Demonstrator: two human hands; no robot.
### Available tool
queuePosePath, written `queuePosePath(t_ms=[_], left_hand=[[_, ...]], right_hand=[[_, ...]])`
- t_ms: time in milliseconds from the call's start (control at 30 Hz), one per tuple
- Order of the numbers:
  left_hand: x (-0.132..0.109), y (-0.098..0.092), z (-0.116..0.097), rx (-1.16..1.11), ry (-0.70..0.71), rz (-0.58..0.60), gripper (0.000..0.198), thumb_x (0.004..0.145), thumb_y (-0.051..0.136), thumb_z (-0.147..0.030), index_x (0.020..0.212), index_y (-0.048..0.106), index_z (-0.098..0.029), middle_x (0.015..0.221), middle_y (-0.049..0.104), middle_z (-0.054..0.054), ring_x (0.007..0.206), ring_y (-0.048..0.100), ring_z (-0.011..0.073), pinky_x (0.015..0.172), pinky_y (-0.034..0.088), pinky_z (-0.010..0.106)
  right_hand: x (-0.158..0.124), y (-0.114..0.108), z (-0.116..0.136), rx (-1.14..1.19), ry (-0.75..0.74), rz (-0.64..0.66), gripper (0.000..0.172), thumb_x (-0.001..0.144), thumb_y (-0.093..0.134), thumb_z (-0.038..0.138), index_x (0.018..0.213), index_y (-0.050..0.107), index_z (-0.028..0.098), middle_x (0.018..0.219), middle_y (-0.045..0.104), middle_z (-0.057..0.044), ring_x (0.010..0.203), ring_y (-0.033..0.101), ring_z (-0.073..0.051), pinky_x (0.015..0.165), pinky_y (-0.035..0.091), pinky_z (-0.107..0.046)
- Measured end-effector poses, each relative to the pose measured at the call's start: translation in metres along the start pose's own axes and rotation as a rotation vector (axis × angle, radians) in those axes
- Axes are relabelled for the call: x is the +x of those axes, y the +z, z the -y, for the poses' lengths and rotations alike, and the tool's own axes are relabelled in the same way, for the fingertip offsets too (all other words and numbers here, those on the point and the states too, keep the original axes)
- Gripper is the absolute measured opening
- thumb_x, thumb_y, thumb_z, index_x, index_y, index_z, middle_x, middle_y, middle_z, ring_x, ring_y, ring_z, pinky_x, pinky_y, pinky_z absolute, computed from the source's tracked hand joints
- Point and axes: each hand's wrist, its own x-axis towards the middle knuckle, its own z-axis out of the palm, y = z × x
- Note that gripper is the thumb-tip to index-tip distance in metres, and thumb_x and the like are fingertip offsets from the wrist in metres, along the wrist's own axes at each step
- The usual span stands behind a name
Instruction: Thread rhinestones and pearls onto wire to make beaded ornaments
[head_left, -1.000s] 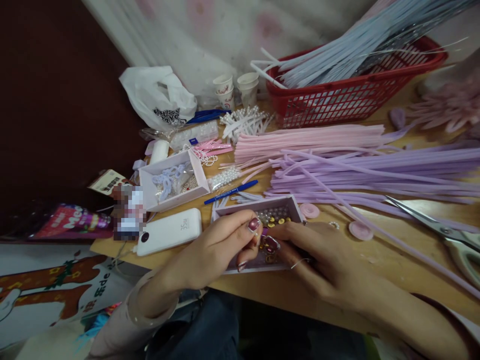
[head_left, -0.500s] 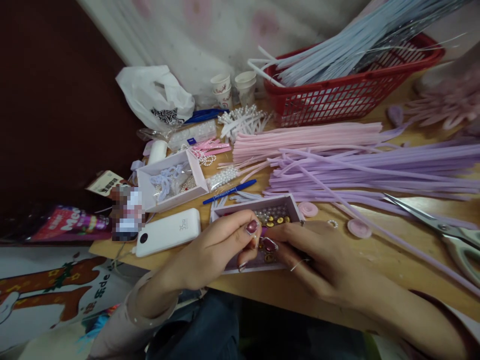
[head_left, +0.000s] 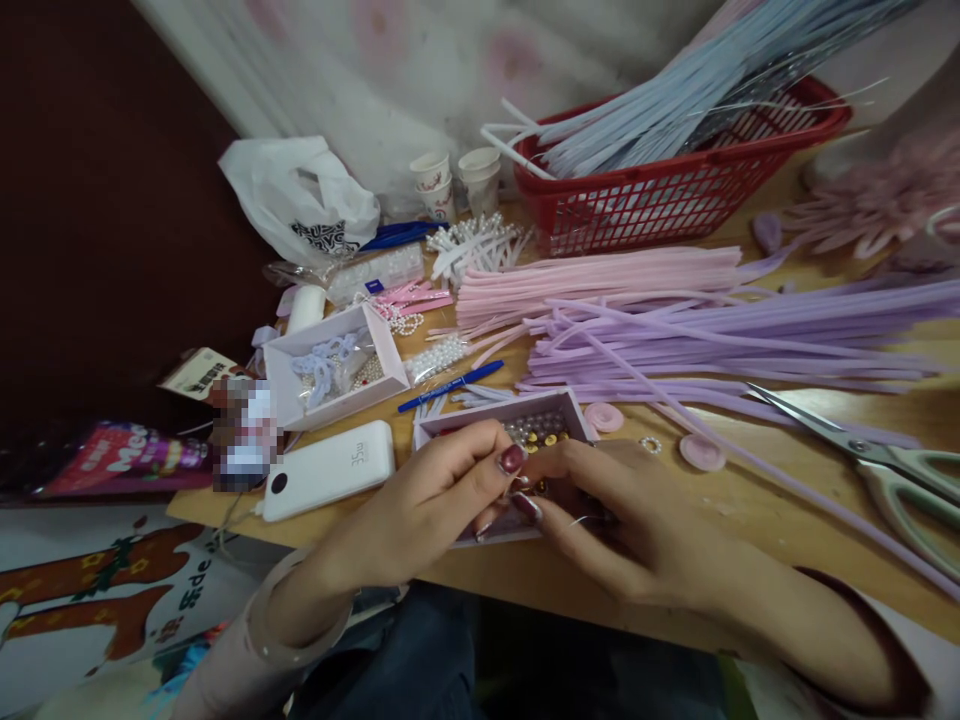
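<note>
Above a small lilac box [head_left: 491, 412], my two hands meet with their fingertips close together. My left hand [head_left: 435, 495] is closed in a pinch, and the tiny thing at its fingertips is mostly hidden. Thumb and forefinger of my right hand [head_left: 637, 510] pinch at the same spot. A thin pale strand [head_left: 581, 520] shows between the right fingers; whether it is thread or wire I cannot tell. Clear beads [head_left: 551, 422] and gold beads [head_left: 550, 440] lie in the box, partly covered by my hands.
Scissors [head_left: 840, 437] lie at right, near purple fuzzy stems [head_left: 712, 335] and pink ones [head_left: 600, 280]. A red basket [head_left: 637, 210] stands behind. Leftward are a white power bank [head_left: 330, 470], a second box [head_left: 390, 355] and a blue pen [head_left: 450, 387].
My right thumb has moved away from its forefinger, and the fingertips sit slightly lower and further left. The whole view has shifted a little, so the table things appear further left.
</note>
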Motion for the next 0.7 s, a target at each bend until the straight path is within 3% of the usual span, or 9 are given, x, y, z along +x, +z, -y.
queuePosePath(t_ms=[167,433,700], left_hand=[[0.0005,0.0038,-0.0013,0.045,0.034,-0.058,0.036,0.101,0.042,-0.048,0.079,0.046,-0.02,0.067,0.043,-0.006,0.061,0.039,0.0098,0.058,0.032,0.023],[0.0026,0.0052,-0.0026,0.079,0.084,-0.069,0.031,0.101,0.045,-0.042,0.08,0.049,-0.02,0.066,0.045,-0.007,0.059,0.039,0.0092,0.057,0.033,0.022],[0.0062,0.0069,0.0016,0.029,0.093,-0.057,0.029,0.101,0.047,-0.043,0.082,0.049,-0.02,0.068,0.044,-0.007,0.059,0.039,0.0081,0.055,0.032,0.021]], right_hand=[[-0.0037,0.0016,0.0003,0.016,0.03,-0.017,0.008,0.092,0.054,0.018,0.099,0.057,0.015,0.061,0.056,0.004,0.049,0.048,-0.009,0.047,0.037,-0.02],[-0.0021,-0.0009,0.0018,0.051,0.044,-0.024,0.006,0.097,0.049,0.017,0.101,0.054,0.018,0.076,0.071,-0.003,0.064,0.066,-0.014,0.057,0.05,-0.023],[-0.001,0.0005,-0.0001,0.004,0.015,-0.065,0.008,0.095,0.051,0.013,0.101,0.053,0.018,0.078,0.068,-0.003,0.064,0.062,-0.014,0.058,0.05,-0.024]])
